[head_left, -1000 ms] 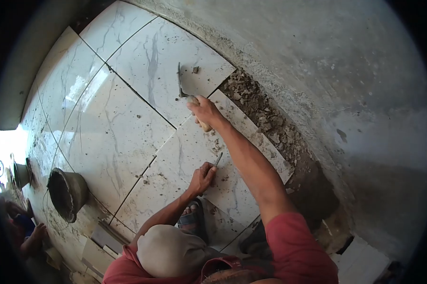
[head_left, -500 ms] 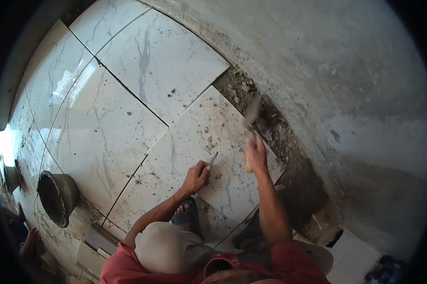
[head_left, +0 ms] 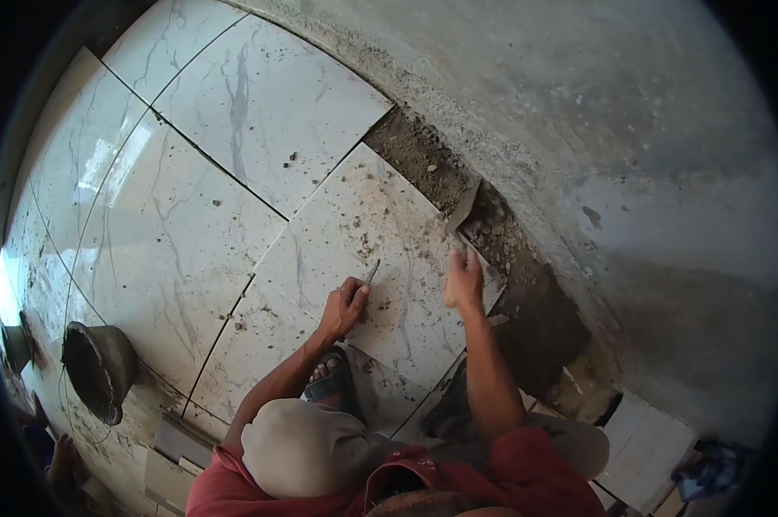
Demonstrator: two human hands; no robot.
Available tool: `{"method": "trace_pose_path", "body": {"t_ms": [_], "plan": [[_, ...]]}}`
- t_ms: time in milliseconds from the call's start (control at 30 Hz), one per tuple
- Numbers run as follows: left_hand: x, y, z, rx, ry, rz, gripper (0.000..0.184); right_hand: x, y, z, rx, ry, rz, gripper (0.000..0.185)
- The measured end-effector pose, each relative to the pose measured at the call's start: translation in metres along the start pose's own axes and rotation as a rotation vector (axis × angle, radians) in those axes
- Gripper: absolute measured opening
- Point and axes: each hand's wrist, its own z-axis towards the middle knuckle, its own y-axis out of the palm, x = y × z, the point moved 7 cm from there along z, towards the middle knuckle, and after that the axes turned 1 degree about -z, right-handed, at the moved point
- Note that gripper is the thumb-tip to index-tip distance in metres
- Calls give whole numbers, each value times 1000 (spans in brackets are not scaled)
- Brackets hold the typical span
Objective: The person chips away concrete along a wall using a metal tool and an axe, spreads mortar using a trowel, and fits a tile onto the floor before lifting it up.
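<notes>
My right hand [head_left: 465,280] is closed round the handle of a trowel [head_left: 465,207], whose blade reaches into the rubble strip [head_left: 423,164] between the tiles and the wall. Fingers of my left hand [head_left: 346,308] pinch a thin pointed tool [head_left: 373,271] over a marbled white tile [head_left: 415,323]. Crumbs of mortar lie scattered on that tile.
A dark bucket [head_left: 100,370] stands on the tiled floor at the left. The rough grey wall [head_left: 647,172] rises on the right. Cut tile pieces [head_left: 178,448] lie at lower left. Part of another person [head_left: 61,461] shows at the left edge.
My right hand has brought the trowel from the upper tile to the rubble strip at the right. My left hand still holds the thin tool. The whole view has shifted slightly.
</notes>
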Motion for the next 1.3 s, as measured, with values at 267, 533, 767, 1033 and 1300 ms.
{"method": "trace_pose_path", "body": {"t_ms": [267, 533, 767, 1033, 1300], "plan": [[1, 1, 4, -9, 36, 34, 29, -24, 32, 64, 60, -420, -432, 52], [0, 2, 6, -26, 25, 15, 29, 152, -168, -7, 299, 73, -273, 51], [2, 3, 6, -20, 33, 47, 28, 158, -151, -37, 436, 296, 233, 58], [-6, 7, 7, 6, 54, -35, 28, -7, -40, 31, 26, -264, -452, 56], [-3, 7, 9, 2, 23, 4, 27, 118, -209, -1, 226, -2, -495, 55]]}}
